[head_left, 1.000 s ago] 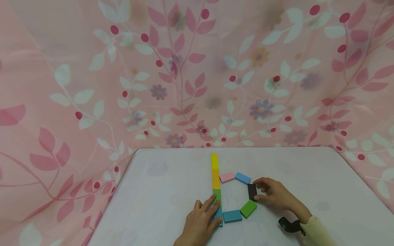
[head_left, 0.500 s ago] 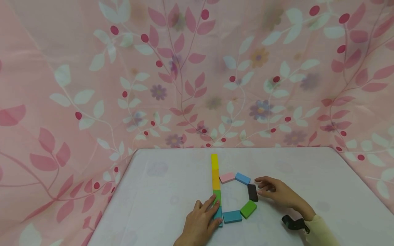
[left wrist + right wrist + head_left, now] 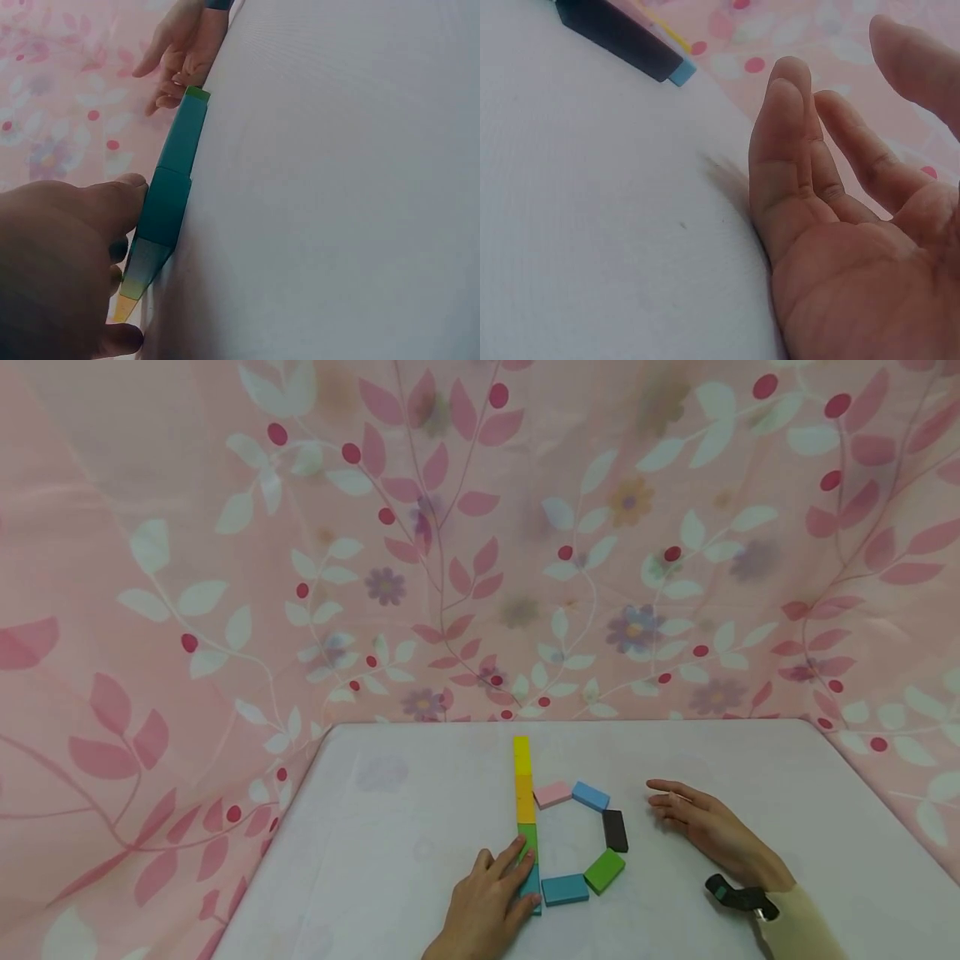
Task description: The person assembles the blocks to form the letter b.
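In the head view several flat blocks lie on the table in a D shape. Its straight side runs from a yellow block (image 3: 521, 755) and an orange-yellow block (image 3: 526, 799) to a green block (image 3: 528, 841) and a teal block (image 3: 530, 883). My left hand (image 3: 483, 897) rests its fingertips on those last two, its thumb at the teal one. The curve has a pink block (image 3: 553, 794), a light blue block (image 3: 591, 797), a black block (image 3: 615, 831), a second green block (image 3: 604, 871) and a second teal block (image 3: 566, 889). My right hand (image 3: 712, 827) holds nothing, right of the black block.
A white cloth covers the table (image 3: 405, 827), whose back edge meets a pink floral curtain (image 3: 465, 568). A black strap with a camera (image 3: 741, 897) sits on my right wrist, by a pale yellow sleeve (image 3: 802, 927).
My right hand has let go of the black block and moved away to the right, its fingers loosening. The left hand and the blocks stay in place.
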Demonstrator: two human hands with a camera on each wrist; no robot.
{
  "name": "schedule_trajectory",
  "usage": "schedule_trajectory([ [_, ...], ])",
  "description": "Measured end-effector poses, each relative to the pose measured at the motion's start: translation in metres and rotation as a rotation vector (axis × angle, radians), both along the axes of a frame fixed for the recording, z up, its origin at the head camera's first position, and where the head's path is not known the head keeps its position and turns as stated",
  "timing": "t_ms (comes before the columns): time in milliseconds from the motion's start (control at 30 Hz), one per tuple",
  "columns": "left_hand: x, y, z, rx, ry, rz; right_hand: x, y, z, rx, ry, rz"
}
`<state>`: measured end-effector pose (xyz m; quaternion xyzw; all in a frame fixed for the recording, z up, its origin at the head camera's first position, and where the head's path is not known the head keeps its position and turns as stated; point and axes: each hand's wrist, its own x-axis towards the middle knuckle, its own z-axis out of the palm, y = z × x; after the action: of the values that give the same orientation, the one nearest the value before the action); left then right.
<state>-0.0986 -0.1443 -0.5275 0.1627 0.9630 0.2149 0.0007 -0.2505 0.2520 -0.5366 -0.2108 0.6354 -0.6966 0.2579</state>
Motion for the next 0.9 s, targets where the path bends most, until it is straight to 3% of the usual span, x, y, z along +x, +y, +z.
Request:
schedule_trajectory([
  [300,-0.002,-0.005,-0.001,0.068,-0.02,0.003,0.001,-0.001,0.002,-0.029,-0.03,0.007],
  [400,-0.004,-0.008,-0.001,0.126,-0.054,0.042,0.001,-0.002,0.002,-0.021,-0.032,0.004],
  [600,-0.007,-0.014,-0.007,0.253,-0.059,0.144,0.0,-0.003,0.001,-0.014,-0.036,-0.003],
  [900,-0.014,-0.016,-0.011,0.336,-0.057,0.216,0.0,-0.001,0.002,-0.01,-0.081,0.001],
])
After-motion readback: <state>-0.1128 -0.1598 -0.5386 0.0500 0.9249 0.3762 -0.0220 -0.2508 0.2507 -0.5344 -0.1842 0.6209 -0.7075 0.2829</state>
